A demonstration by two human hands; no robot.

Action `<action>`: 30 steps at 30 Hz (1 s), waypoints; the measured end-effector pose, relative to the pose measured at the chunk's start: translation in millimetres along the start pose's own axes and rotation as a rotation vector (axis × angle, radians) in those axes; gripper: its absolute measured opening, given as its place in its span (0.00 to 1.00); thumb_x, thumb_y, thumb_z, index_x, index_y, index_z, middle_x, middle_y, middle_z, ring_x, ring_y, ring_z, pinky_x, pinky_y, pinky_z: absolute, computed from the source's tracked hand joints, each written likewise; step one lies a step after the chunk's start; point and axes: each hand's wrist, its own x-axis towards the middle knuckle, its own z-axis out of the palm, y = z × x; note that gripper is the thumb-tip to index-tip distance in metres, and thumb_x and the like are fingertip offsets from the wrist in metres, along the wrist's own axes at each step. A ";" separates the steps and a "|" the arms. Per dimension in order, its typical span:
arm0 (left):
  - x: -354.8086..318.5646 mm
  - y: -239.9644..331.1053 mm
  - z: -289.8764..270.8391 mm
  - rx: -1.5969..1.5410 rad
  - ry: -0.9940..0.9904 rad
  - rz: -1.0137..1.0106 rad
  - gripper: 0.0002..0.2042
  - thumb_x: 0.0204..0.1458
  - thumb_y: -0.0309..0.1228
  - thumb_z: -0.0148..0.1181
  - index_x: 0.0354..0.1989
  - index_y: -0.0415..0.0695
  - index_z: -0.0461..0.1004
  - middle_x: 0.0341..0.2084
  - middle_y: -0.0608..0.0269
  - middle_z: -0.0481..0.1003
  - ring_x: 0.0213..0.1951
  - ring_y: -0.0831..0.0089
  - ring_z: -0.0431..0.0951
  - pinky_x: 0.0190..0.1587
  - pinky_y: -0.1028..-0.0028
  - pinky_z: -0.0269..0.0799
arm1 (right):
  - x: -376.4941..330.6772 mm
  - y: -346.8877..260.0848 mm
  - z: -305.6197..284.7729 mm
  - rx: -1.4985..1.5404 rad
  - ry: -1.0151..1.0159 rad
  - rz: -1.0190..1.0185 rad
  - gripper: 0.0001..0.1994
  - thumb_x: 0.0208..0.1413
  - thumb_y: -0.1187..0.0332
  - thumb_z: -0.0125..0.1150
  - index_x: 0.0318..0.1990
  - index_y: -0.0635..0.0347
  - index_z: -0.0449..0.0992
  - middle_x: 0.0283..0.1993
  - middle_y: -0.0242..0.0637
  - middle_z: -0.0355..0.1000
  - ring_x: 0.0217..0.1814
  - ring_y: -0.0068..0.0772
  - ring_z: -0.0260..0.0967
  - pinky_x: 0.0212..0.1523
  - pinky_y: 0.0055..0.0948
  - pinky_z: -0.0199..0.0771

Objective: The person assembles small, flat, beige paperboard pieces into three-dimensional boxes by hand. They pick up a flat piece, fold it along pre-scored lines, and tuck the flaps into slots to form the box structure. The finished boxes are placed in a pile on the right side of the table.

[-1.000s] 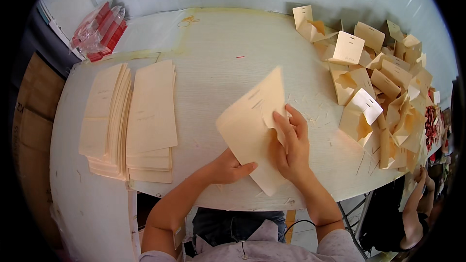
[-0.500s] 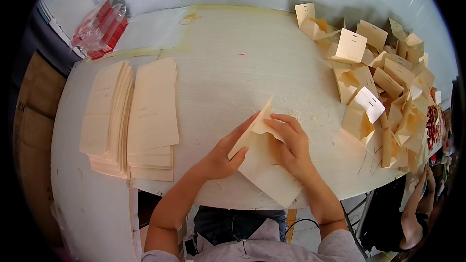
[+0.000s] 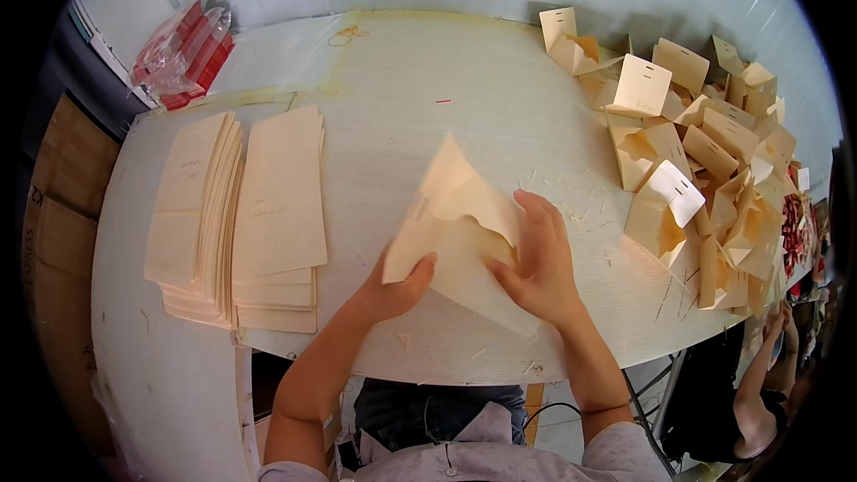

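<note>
A folded cream paper card [image 3: 455,205] with a wavy cut-out edge is held over the table in front of me, slightly blurred. My left hand [image 3: 397,281] grips its left side, thumb on top and fingers behind. At the card's right side is my right hand [image 3: 540,263], fingers stretched upward and apart from the thumb. That thumb lies by the cut-out edge; whether it touches the paper I cannot tell. Small paper slivers [image 3: 576,214] are scattered on the tabletop beyond my right hand.
Two stacks of flat cream cards, a left stack [image 3: 183,205] and a right stack [image 3: 281,196], lie at left. Folded cards [image 3: 669,187] are heaped at right. Red packs in clear plastic [image 3: 183,54] sit far left. Another person's arm [image 3: 759,393] shows at lower right.
The card has swung left and turned, showing more of its face. My left hand has shifted left and nearer to me. My right hand has loosened from the folded flap, fingers spreading.
</note>
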 end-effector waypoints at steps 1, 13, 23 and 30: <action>0.1 -1.7 -2.5 0.064 0.044 0.025 0.15 0.49 0.22 0.45 0.47 0.36 0.64 0.34 0.58 0.70 0.34 0.72 0.67 0.38 0.75 0.64 | 1.3 -5.4 -2.3 -0.133 0.002 -0.025 0.31 0.36 0.66 0.65 0.51 0.63 0.61 0.50 0.45 0.61 0.52 0.45 0.57 0.50 0.38 0.56; 1.0 10.3 -1.1 0.186 0.076 0.151 0.05 0.49 0.20 0.45 0.34 0.34 0.66 0.26 0.55 0.69 0.26 0.70 0.67 0.30 0.73 0.64 | 1.6 6.4 -5.7 -0.297 0.259 -0.073 0.23 0.37 0.70 0.62 0.45 0.65 0.67 0.43 0.44 0.67 0.43 0.43 0.61 0.42 0.36 0.62; 3.4 11.2 8.6 -0.038 -0.122 -0.049 0.28 0.50 0.20 0.42 0.61 0.42 0.46 0.29 0.59 0.70 0.23 0.78 0.69 0.24 0.78 0.67 | -0.1 5.1 -7.2 -0.331 0.319 -0.065 0.21 0.31 0.77 0.59 0.41 0.59 0.71 0.42 0.38 0.68 0.38 0.40 0.62 0.38 0.32 0.64; 5.6 20.1 3.5 0.113 -0.287 -0.167 0.28 0.51 0.22 0.42 0.62 0.43 0.43 0.27 0.57 0.68 0.20 0.77 0.66 0.23 0.76 0.64 | -1.5 1.1 -1.6 -0.271 0.397 -0.021 0.21 0.29 0.78 0.59 0.38 0.58 0.71 0.38 0.39 0.68 0.38 0.39 0.65 0.34 0.31 0.67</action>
